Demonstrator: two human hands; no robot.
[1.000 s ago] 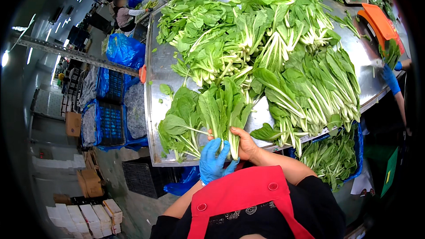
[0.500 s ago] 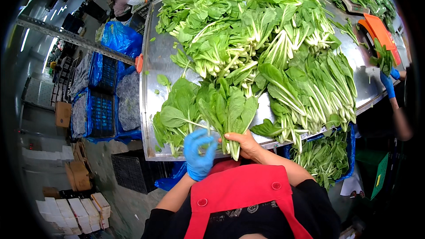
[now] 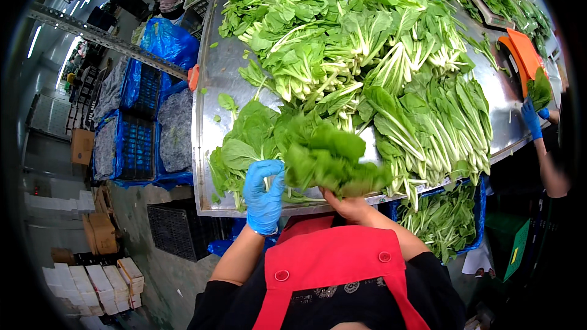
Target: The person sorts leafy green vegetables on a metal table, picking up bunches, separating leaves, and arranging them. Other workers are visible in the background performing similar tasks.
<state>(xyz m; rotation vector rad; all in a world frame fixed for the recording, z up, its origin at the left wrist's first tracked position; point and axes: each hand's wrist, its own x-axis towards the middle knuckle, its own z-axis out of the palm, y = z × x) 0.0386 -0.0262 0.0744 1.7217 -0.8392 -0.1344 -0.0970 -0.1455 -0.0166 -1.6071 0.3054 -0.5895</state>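
The person's left hand [image 3: 264,198], in a blue glove, curls its fingers around the stalks of a bunch of leafy greens [image 3: 330,159] at the near edge of the steel table [image 3: 211,116]; the bare right hand [image 3: 350,205] grips the same bunch from below, though the leaves hide its fingers, so whether they are spread or pressed together cannot be told; the bunch looks blurred and is held just above the table edge. Loose greens [image 3: 244,143] lie beside the glove; a large pile of bok choy [image 3: 391,67] covers the table beyond. The risk, as it appears, is stray leaves slipping over the edge toward the blue crates [image 3: 137,134] below, since the hold sits low on the stalks; a tighter squeeze could bruise the stems.
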